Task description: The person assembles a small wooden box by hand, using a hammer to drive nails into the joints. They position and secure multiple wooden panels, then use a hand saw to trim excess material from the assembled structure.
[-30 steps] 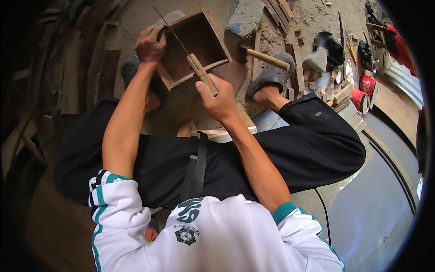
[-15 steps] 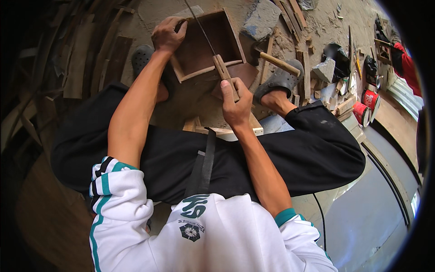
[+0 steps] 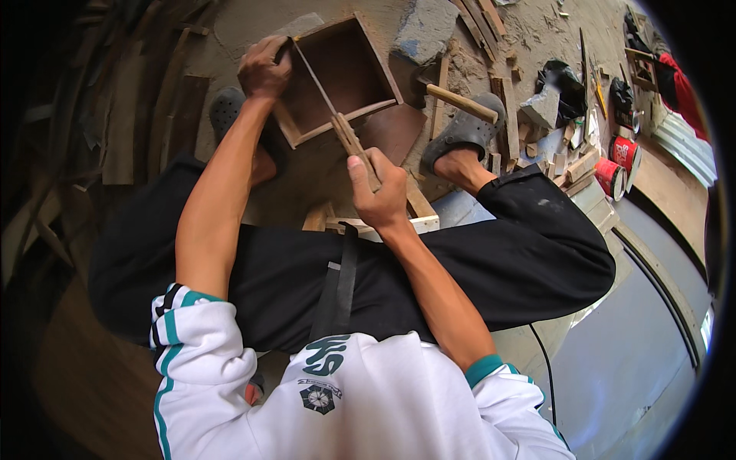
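My left hand (image 3: 264,69) is closed over the left side of a shallow wooden box (image 3: 349,121) on the ground, its brown inside facing up. My right hand (image 3: 381,190) is wrapped round the wooden handle of a long, narrow-bladed tool (image 3: 315,77). The blade slants across the box toward its upper left edge, with the tip beside my left hand. Whether it is a saw or a file I cannot make out from this angle. A flat brown board piece (image 3: 395,132) lies against the near right corner of the box.
A wooden-handled tool (image 3: 461,104) lies by my right shoe (image 3: 469,134). A stone block (image 3: 423,31) stands beyond the box. Timber lengths (image 3: 123,115) crowd the left; offcuts, a black bag (image 3: 563,88) and red cans (image 3: 611,178) are at right. A person's red sleeve (image 3: 682,96) shows far right.
My right hand has drawn the tool back toward me and to the left, so its tip now sits by my left hand. My left hand keeps its hold on the box.
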`<state>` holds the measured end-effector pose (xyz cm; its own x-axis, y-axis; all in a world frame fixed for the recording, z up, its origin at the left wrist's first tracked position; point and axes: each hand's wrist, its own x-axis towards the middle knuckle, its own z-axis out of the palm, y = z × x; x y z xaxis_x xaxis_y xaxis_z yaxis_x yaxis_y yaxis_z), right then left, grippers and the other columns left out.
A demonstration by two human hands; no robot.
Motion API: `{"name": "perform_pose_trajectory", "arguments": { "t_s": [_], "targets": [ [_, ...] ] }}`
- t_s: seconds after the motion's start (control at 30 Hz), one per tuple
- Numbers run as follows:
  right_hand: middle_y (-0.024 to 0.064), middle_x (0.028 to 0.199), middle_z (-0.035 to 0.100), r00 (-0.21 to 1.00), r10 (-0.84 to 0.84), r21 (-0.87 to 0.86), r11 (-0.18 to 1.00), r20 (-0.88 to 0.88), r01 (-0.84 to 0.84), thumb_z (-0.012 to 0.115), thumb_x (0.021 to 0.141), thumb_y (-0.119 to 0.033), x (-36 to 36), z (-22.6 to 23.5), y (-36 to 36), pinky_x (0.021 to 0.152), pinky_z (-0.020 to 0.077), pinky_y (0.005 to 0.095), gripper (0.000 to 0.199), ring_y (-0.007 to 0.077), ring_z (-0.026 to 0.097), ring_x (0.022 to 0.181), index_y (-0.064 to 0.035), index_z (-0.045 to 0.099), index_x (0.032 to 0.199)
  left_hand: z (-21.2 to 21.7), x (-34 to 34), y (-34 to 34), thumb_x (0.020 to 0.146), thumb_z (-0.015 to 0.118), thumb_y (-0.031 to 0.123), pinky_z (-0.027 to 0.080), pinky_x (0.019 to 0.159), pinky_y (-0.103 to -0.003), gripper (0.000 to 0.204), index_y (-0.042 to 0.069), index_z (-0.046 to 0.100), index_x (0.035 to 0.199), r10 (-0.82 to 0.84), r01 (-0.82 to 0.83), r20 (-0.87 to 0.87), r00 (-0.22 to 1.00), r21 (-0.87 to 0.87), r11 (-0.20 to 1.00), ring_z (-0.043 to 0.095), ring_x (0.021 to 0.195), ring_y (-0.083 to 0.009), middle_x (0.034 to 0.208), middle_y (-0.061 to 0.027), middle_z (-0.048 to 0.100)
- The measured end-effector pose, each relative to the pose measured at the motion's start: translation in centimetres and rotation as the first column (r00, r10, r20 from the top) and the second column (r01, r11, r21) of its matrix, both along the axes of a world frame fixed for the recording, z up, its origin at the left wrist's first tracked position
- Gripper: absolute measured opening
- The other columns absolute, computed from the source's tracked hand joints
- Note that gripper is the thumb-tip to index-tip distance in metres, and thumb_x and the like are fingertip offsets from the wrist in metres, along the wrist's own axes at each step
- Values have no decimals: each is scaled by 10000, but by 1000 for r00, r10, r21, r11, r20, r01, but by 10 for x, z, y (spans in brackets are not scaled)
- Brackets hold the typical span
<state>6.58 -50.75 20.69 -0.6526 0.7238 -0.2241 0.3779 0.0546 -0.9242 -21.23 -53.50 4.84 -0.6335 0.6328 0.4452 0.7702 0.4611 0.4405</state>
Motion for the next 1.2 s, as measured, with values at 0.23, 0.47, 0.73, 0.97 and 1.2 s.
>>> {"name": "perform_pose_trajectory", "arguments": {
  "t_s": [0.23,0.47,0.73,0.97,1.2],
  "targets": [
    [152,542,470,1000,11,-24,1000,-10,-11,597,917,-177,2,1,7,479,382,341,273,188,491,468,4,518,730,0,0,-2,755,669,158,503,846,-379,228,149,708,979,-37,38,-45,998,7,999,650,939,-269,1017,-35,700],
    [204,563,490,998,23,32,999,-50,-21,605,900,-154,-9,-8,13,476,392,384,254,363,517,478,8,515,726,5,3,0,759,659,133,500,856,-377,230,128,706,984,-60,60,-7,998,-4,998,648,942,-276,1021,-61,699],
    [207,557,496,998,53,25,998,-19,-52,608,890,-140,-13,-12,20,469,397,390,243,387,560,505,6,517,718,1,-2,-3,744,653,112,494,866,-380,273,109,696,1013,-103,103,-34,994,-6,995,641,946,-287,1040,-68,695],
    [220,566,503,998,46,51,998,-45,-44,608,886,-144,-7,-8,18,486,410,410,236,404,563,525,4,522,724,1,-3,-3,737,654,96,492,862,-381,290,105,689,1025,-107,107,-32,994,3,994,636,944,-291,1032,-69,692],
    [245,604,529,998,57,30,998,-25,-57,608,887,-153,11,3,12,513,432,417,198,432,571,572,10,568,782,1,-3,-3,735,657,87,491,854,-386,282,101,686,1015,-108,108,2,994,11,994,632,939,-300,1021,-78,688]
  ]
}}
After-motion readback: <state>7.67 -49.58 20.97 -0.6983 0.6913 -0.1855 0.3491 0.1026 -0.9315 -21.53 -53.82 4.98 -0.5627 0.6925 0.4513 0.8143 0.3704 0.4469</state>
